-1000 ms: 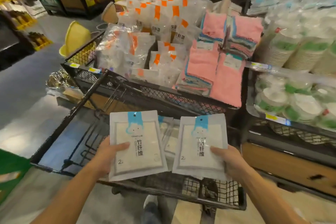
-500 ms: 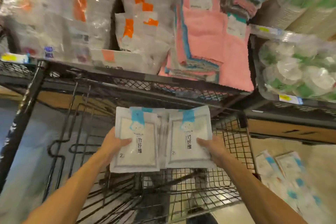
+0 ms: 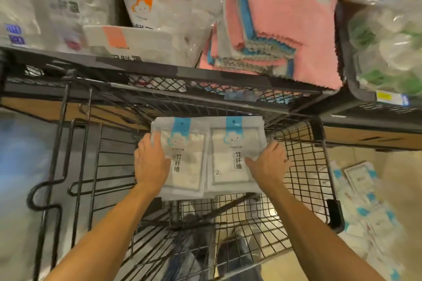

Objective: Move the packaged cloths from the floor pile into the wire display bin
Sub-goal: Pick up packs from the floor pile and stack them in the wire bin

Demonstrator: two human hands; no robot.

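Packs: two packaged cloths (image 3: 235, 155) lie side by side at frame centre, on the wire display bin (image 3: 303, 166), long axes pointing up-frame.
Left hand (image 3: 151, 162): grip spread flat on left pack.
Right hand (image 3: 267, 164): grip clasps right pack's edge.
Floor pile (image 3: 365, 201): lower right, nearer the right hand.
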